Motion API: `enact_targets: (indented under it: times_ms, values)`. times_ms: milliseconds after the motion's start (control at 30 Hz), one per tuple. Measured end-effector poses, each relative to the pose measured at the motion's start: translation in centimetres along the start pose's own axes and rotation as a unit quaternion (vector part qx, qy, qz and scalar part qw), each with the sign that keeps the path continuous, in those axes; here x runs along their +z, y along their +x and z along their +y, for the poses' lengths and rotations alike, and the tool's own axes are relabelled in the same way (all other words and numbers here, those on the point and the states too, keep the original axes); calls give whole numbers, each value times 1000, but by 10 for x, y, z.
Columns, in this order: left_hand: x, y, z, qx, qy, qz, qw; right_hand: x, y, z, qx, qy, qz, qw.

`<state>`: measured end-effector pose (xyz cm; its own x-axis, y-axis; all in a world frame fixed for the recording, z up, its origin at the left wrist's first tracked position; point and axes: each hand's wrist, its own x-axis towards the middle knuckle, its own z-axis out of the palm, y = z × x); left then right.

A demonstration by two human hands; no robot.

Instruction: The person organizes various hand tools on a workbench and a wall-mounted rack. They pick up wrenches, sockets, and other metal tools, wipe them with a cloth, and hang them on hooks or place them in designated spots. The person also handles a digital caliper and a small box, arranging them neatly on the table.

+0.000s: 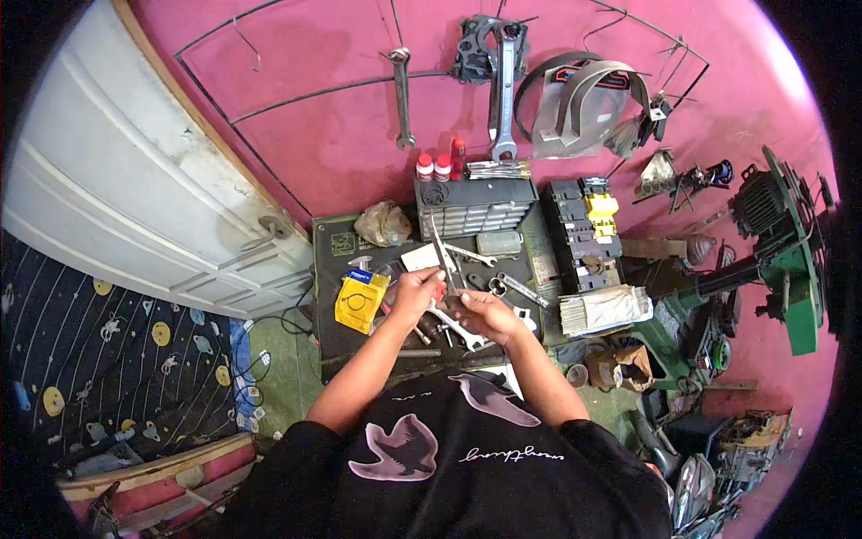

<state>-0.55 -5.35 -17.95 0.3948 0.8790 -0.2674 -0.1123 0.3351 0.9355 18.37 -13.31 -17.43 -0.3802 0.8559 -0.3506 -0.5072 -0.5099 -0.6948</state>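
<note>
Over the dark workbench [341, 256], both my hands are close together at a long, thin grey blade-like strip [437, 235], which points away from me. My left hand [415, 295] is closed on it, and a small red part [439, 293] shows beside those fingers. My right hand [488, 316] is closed at the strip's near end, thumb on top; its fingertips are partly hidden. Under my hands lies an open-ended wrench [460, 331]. Beyond them are another wrench [474, 256], a ratchet-like tool [525, 289] and a white card-like piece [417, 259].
A yellow packet [361, 302] lies left of my hands, near a crumpled plastic bag [383, 224]. Behind stands a small-drawer cabinet [476, 208]. Black and yellow bins [584, 225] and stacked papers [603, 310] are on the right, before a green machine [772, 242]. A white door [135, 162] stands left.
</note>
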Motion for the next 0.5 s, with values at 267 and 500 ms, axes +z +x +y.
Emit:
enact_targets:
  times_ms: [267, 500]
  values:
    - [-1, 5, 111, 177, 163, -15, 971, 71, 30, -60, -222, -339, 170, 898]
    - [9, 9, 169, 250, 228, 26, 941, 96, 53, -78, -355, -424, 161, 818]
